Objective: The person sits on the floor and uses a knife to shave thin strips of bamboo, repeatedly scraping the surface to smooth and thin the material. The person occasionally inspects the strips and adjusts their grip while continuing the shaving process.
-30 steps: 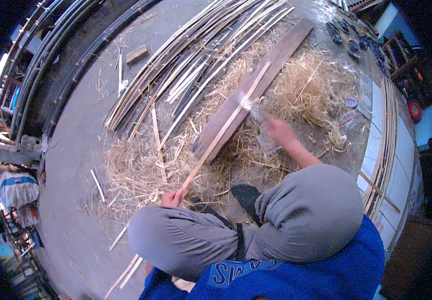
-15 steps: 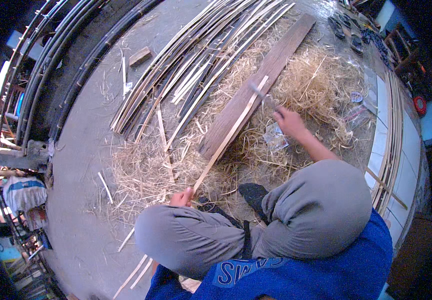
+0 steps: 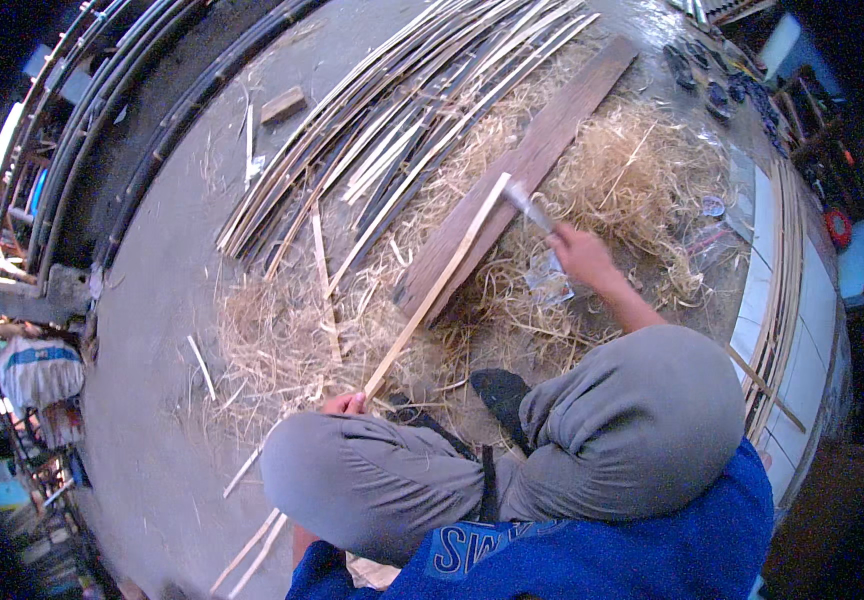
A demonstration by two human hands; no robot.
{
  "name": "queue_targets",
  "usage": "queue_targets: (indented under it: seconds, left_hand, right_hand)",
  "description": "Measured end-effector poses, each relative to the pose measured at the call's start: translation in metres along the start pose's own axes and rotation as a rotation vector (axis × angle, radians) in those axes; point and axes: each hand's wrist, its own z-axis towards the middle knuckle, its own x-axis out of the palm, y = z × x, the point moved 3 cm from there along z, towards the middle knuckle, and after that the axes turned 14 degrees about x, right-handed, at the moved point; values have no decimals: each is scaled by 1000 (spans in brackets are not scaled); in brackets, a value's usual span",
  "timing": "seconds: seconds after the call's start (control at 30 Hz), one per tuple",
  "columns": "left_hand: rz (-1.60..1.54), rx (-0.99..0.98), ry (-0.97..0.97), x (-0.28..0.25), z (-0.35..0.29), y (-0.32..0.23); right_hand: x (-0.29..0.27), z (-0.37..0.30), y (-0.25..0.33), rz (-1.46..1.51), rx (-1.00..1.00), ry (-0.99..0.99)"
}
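A pale bamboo strip slants across a dark wooden plank, its far end lying on the plank. My left hand, partly hidden behind my left knee, is closed around the strip's near end. In my right hand is a knife with a greyish blade, smeared by motion. The blade is by the far end of the strip; whether it touches the strip I cannot tell.
Curly shavings heap around the plank. Many long bamboo strips lie beyond it to the left, near a small wood block. Dark poles line the left side. More strips rest on white tiles at right.
The bamboo strip has been drawn back toward me, with my left hand shifting slightly left and nearer. The knife in my right hand has swung to a slightly different angle near the strip's far end.
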Motion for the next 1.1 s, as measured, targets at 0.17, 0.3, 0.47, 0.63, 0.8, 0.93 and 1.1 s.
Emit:
queue_targets:
  seconds: [0.17, 0.3, 0.47, 0.63, 0.8, 0.93, 1.1]
  left_hand:
    - [257, -70, -39, -1, -8, 40]
    - [500, 238, -151, 34, 42, -17]
    - [763, 220, -54, 46, 55, -73]
    - [860, 104, 90, 27, 38, -38]
    - [692, 223, -55, 44, 60, -71]
    - [478, 335, -85, 42, 51, -47]
    - [439, 111, -103, 24, 18, -17]
  right_hand:
    - [-1, 6, 7, 187, -2, -153]
    - [49, -67, 65, 136, -204, 97]
    - [63, -67, 73, -263, -359, 183]
    - [-21, 29, 0, 10, 97, -197]
    - [31, -45, 58, 100, -199, 83]
    - [54, -94, 98, -132, -486, 263]
    - [1, 11, 29, 25, 103, -39]
